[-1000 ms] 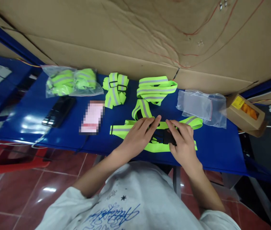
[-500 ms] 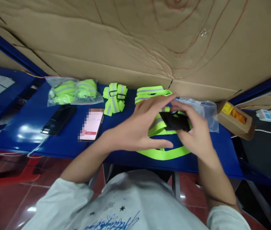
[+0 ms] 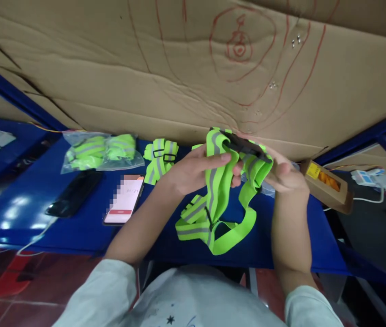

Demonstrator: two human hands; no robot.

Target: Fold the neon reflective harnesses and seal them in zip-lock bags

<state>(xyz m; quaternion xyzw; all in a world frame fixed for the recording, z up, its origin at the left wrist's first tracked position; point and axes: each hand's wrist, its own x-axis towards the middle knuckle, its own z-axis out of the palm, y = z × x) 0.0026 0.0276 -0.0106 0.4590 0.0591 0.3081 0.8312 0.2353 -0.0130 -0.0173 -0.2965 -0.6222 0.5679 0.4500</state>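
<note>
Reflective strap (image 3: 217, 190) hangs between both hands, left (image 3: 193, 170) and right (image 3: 283, 172).

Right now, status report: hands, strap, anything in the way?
Left hand and right hand both grip the neon strap, raised above the blue table. Nothing between them.

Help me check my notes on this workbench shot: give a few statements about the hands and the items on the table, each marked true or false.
1. Both hands hold the neon-yellow reflective strap harness off the table. True: left hand, right hand.
2. The harness lies flat on the blue table. False: its top is raised and its loops hang down.
3. A lit phone lies beside a dark phone. True.
4. The clear bag at far left holds orange straps. False: neon-yellow ones.
5. A folded strap bundle lies by the cardboard wall. True.
</note>
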